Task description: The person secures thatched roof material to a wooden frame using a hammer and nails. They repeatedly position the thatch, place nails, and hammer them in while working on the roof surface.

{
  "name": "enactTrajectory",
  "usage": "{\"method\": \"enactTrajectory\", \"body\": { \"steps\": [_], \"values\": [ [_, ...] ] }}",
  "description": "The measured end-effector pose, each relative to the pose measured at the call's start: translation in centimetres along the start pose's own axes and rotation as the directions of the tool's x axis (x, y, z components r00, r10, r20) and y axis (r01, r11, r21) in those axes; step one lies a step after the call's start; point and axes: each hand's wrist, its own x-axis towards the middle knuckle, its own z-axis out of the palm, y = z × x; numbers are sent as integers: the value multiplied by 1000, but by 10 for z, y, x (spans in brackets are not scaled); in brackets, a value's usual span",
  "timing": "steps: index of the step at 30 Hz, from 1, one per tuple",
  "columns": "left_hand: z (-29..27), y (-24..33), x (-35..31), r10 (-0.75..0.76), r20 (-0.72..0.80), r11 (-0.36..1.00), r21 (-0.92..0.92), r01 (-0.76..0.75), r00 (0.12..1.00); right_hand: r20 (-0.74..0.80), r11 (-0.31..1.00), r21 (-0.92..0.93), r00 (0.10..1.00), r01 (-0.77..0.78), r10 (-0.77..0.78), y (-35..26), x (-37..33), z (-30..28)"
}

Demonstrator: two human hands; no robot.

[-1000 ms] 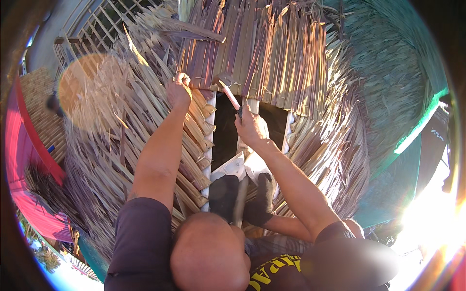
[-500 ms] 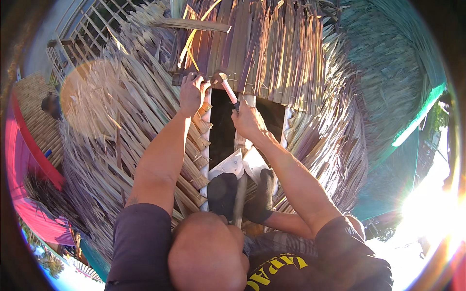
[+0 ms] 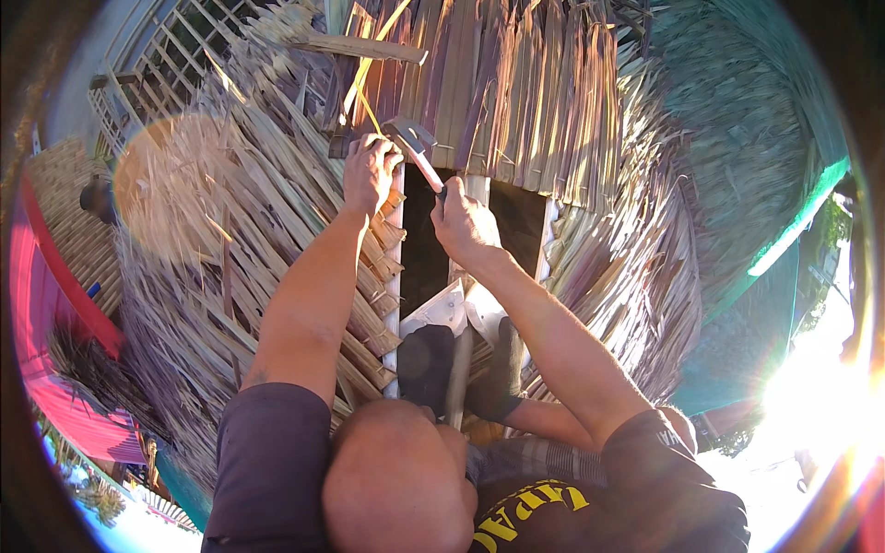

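Note:
My right hand (image 3: 464,221) is wrapped round the dark grip of a claw hammer (image 3: 423,168). The hammer's head is raised close beside my left hand (image 3: 370,173), near the lower edge of a thatch panel (image 3: 516,92). My left fingers are curled and pressed together at that edge. Whatever they pinch is too small or hidden to make out. Below the panel, a dark gap opens between pale wooden battens (image 3: 394,249). White plates (image 3: 441,311) join a post at the bottom of this gap, near dark-covered feet.
Sloping layered thatch (image 3: 212,276) spreads to both sides. A loose flat strip (image 3: 364,46) lies across the top panel. Green netting (image 3: 802,230) covers thatch at right. A red and pink sheet (image 3: 60,323) curves along the left, with a slatted frame (image 3: 184,55) behind. Strong sun glares at lower right.
The hammer's head has lifted from the panel's edge and tilted, showing its claw. My right hand has shifted slightly left and up. My left hand stays at the edge.

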Motion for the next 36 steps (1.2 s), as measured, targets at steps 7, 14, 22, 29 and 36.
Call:
{"method": "enactTrajectory", "body": {
  "steps": [7,14,22,29,36],
  "values": [
    [-20,10,-6,34,-98,988,-149,-49,995,-100,996,64,993,65,-59,-6,-22,-35],
    [-26,20,-26,-247,393,934,339,111,886,-421,863,163,825,478,-377,-30,-45,-73],
    [-23,21,-18,-284,459,931,343,127,842,-264,908,3,876,420,-404,-8,-9,-39],
    [-27,32,-18,-263,381,935,326,137,887,-203,925,-76,902,373,-380,-24,11,-67],
    [-26,32,-17,-259,398,941,309,137,880,86,986,-143,993,88,-76,2,22,-42]
  ]
}}
